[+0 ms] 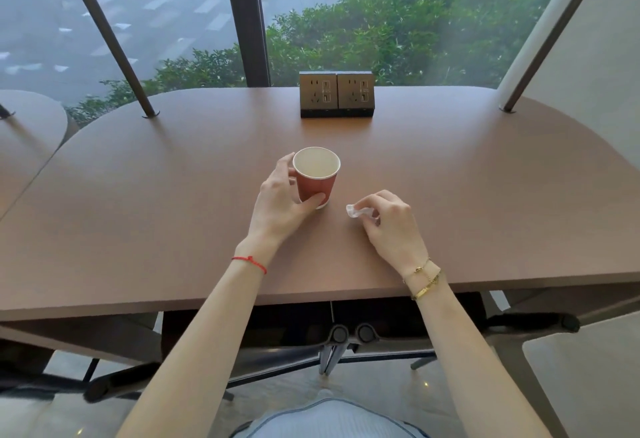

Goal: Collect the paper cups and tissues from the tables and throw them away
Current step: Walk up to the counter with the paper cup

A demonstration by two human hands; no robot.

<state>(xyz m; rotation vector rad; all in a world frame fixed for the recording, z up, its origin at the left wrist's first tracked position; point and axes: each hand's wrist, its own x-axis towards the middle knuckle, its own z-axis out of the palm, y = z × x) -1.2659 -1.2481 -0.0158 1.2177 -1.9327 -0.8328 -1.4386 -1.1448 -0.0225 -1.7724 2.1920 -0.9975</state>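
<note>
Brown table (173,195), left hand (277,195) gripping cup (316,178), right (391,226) pinching tissue (356,211)

A red paper cup (316,178) stands upright on the brown surface (138,195). The cup is white inside. The left hand (280,203) is curled around the cup, with the thumb low on its front and the fingers round its far side. Just to the right, the right hand (389,224) pinches a small crumpled white tissue (356,211) that lies on the surface. The cup and the tissue are near each other but do not touch. A red string is on the left wrist and gold bracelets on the right. Farther back sits a box of power sockets (336,94). Behind it is a window with green bushes (398,39) outside.
</note>
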